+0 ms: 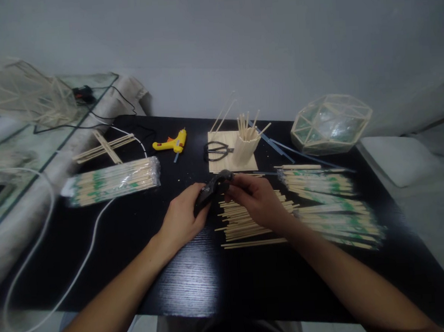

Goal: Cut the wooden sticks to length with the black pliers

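1. Two bare hands met mid-desk, and the left hand [183,213] was wrapped round a black tool [207,193], fingers closed on it.
2. Right alongside came the right hand [259,199], fingertips bunched at the tool's right end; whether they gripped anything, I could not tell.
3. Below that right hand, loose sticks [242,224] lay in a rough row on the black desk [251,279].
4. Just beyond the tool sat a pale board [217,167], black scissors [216,151] resting on it, and beside them stood a cup [244,154] bristling with sticks [247,130].
5. Over to the left, a yellow glue gun [172,142] lay on its side; nearer, a plastic pack [115,181] of sticks, with a few crossed sticks [106,147] behind it.
6. Out right, more packs [336,218] were spread beside the loose sticks, some under the right forearm.
7. Farther back on that side rested a faceted frame [330,124], a white seat [389,160] showing past the desk's edge.
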{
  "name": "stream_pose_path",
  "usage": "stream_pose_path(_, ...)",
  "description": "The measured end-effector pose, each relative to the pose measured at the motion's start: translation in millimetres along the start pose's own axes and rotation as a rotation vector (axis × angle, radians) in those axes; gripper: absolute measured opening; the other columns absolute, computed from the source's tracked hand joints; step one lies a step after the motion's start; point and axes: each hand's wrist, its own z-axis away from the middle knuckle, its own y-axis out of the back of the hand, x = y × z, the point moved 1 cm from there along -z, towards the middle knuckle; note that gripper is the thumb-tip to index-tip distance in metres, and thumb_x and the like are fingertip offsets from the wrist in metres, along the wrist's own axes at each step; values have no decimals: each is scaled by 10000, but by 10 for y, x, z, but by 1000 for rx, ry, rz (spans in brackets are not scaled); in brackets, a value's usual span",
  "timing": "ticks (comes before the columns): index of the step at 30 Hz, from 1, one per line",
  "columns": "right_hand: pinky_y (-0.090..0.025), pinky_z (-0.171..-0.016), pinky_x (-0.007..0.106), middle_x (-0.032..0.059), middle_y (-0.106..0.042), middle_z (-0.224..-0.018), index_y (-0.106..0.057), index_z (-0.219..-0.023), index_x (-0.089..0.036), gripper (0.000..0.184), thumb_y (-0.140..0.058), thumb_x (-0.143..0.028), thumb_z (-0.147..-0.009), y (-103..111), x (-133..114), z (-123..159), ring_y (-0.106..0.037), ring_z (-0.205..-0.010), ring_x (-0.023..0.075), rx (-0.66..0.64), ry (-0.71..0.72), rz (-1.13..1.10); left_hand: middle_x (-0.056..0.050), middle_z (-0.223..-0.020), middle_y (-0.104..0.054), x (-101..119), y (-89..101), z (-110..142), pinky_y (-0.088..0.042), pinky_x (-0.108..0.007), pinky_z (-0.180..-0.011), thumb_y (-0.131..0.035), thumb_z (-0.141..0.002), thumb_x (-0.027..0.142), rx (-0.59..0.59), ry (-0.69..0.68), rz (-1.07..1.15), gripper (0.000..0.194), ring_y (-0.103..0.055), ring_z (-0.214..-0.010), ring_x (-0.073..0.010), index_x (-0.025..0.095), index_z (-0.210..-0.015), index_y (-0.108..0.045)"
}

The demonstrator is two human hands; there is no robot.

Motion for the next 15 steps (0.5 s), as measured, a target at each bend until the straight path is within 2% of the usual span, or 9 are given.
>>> stream_pose_path(7, -442, -665, 247, -6, -620, -678, -624, -734, -173, 253, -570, -229, -975, 0, -20, 1, -555, -639, 118, -16, 2, 10, -41, -1030, -696, 0, 3, 14, -495, -294, -835, -525, -962, 235, 3, -9, 6, 216, -661, -921, -188, 197, -1152, -618)
stream_pose_path(15, -416, -621, 244, -10, -596, -662, -592, -725, -179, 308, -576, -324, -996, -7, -36, 11, -512, -610, 113, -23, -13, -4, 2, -834, -635, 19, 16, 27, -450, -270, -693, -529, -935, 196, -20, 45, 0, 102, -612, -741, -159, 196, -998, -609)
